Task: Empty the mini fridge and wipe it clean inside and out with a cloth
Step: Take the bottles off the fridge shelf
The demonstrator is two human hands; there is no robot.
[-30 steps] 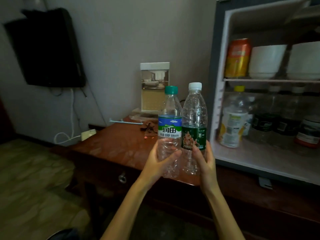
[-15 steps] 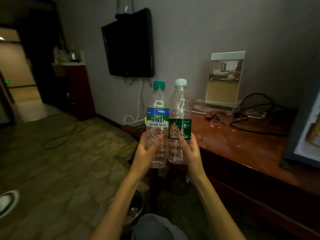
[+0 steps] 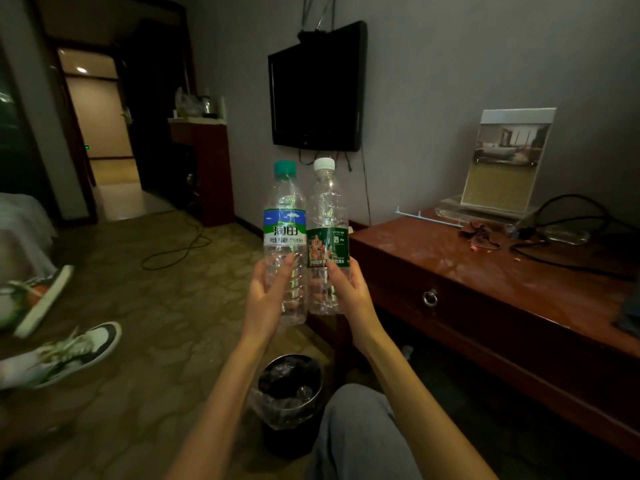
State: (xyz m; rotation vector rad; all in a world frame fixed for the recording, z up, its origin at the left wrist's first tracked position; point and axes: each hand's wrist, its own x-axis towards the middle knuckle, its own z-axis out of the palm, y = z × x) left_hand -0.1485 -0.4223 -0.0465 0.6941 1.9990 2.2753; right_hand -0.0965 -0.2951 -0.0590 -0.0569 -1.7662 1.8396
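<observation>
Here, left hand (image 3: 268, 296) round the green-capped 润田 bottle (image 3: 284, 233), right hand (image 3: 349, 292) round a white-capped bottle (image 3: 327, 209), label possibly 饮用水.

Wooden desk (image 3: 512, 282) carries a sign stand (image 3: 509, 161), cables (image 3: 533, 232).

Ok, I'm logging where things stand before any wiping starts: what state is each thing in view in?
Green-capped bottle: capped, upright, held by the left hand.
White-capped bottle: capped, upright, held by the right hand.
Television: screen dark.
Desk drawer: closed.
Waste bin: no lid, lined, crumpled plastic inside.
Display stand: upright on the desk.
</observation>
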